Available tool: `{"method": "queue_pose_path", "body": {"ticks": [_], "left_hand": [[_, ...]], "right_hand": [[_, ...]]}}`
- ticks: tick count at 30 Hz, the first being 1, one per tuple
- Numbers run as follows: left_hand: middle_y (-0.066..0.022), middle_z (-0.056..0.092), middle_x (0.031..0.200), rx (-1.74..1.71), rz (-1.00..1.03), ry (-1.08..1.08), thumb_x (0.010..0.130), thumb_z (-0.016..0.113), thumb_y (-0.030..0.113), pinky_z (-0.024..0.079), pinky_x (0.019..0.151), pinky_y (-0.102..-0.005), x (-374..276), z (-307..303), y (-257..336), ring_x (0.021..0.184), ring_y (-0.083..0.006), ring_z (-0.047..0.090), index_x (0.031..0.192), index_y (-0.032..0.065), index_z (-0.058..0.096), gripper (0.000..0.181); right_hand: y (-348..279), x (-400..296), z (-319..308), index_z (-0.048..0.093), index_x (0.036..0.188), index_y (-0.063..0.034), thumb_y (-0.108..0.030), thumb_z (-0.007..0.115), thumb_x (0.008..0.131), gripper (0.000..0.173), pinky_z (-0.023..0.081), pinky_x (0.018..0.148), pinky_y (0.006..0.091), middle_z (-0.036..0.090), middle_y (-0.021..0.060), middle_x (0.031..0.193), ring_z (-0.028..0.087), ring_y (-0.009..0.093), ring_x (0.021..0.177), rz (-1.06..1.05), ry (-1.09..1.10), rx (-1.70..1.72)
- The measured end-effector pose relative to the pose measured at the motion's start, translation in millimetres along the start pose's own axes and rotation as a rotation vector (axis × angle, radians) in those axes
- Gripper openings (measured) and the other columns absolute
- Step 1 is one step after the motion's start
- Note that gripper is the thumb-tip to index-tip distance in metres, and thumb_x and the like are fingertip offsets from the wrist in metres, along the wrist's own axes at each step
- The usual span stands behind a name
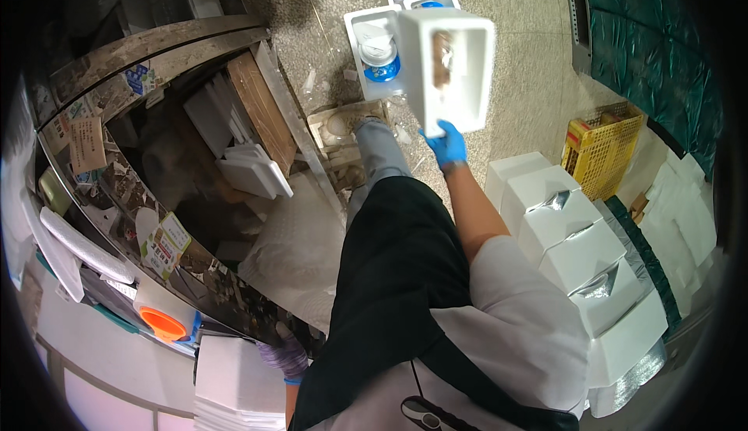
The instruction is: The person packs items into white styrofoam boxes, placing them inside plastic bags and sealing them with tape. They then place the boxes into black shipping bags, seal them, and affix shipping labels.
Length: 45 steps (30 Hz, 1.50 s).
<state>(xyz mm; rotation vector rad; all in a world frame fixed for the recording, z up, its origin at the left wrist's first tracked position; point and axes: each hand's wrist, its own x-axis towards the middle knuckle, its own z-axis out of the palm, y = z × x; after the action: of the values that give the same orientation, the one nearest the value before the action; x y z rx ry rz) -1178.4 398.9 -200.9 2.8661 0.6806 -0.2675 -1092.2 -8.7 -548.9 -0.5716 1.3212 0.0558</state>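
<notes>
My right hand (449, 143), in a blue glove, grips the near rim of an open white foam box (416, 74) held above the floor. Something brown, blurred, lies inside it. Just left of it stands another open foam box (357, 51) with a white-lidded, blue container (383, 68) in it. Two smaller-looking open foam boxes show partly behind. My left hand (283, 352), in a purple knitted glove over a blue one, is at the edge of the dark worktop (234, 291), beside stacked white foam pieces (234, 372); its fingers are partly hidden.
A row of closed white foam boxes (570, 232) stands to my right, with a yellow plastic crate (602, 150) beyond. Foam lids (254, 168) lean on the shelf under the worktop at left. White scraps lie near my foot. Green wrapped goods (648, 51) are at the far right.
</notes>
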Motion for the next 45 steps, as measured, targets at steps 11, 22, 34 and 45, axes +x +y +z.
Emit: {"method": "queue_pose_path", "body": {"ticks": [11,22,34,45], "left_hand": [[-0.0143,0.067,0.096,-0.281,-0.147,-0.060,0.080,0.072,0.020,0.051,0.075,-0.0355,-6,0,-7,0.084,-0.0240,0.065,0.105,-0.0011,0.063,0.034],[-0.0155,0.066,0.097,-0.103,-0.099,-0.095,0.083,0.064,0.016,0.050,0.076,-0.0378,6,-2,13,0.086,-0.0314,0.065,0.106,0.0015,0.061,0.028],[-0.0134,0.064,0.105,-0.050,-0.124,-0.218,0.087,0.060,0.017,0.047,0.083,-0.0355,13,-7,20,0.095,-0.0262,0.061,0.109,-0.0002,0.060,0.028],[-0.0129,0.067,0.092,-0.105,-0.225,-0.188,0.086,0.055,0.005,0.050,0.078,-0.0333,27,-1,42,0.084,-0.0222,0.064,0.098,-0.0027,0.065,0.017]], "right_hand": [[-55,-11,-63,0.047,0.119,0.0024,-0.012,0.057,0.085,0.039,0.049,0.092,0.0480,0.055,0.0161,0.119,0.055,0.031,0.107,-0.097,0.090,-0.002],[-14,46,24,0.046,0.119,0.0061,-0.013,0.058,0.085,0.041,0.052,0.090,0.0434,0.056,0.0199,0.116,0.058,0.034,0.102,0.019,-0.037,-0.029],[-1,58,36,0.050,0.120,-0.0035,-0.032,0.063,0.085,0.047,0.055,0.069,0.0332,0.059,0.0159,0.110,0.063,0.030,0.090,0.081,-0.056,-0.217],[40,20,16,0.044,0.129,-0.0058,-0.040,0.049,0.093,0.050,0.050,0.076,0.0278,0.055,0.0159,0.120,0.059,0.019,0.090,0.271,-0.198,-0.309]]}}
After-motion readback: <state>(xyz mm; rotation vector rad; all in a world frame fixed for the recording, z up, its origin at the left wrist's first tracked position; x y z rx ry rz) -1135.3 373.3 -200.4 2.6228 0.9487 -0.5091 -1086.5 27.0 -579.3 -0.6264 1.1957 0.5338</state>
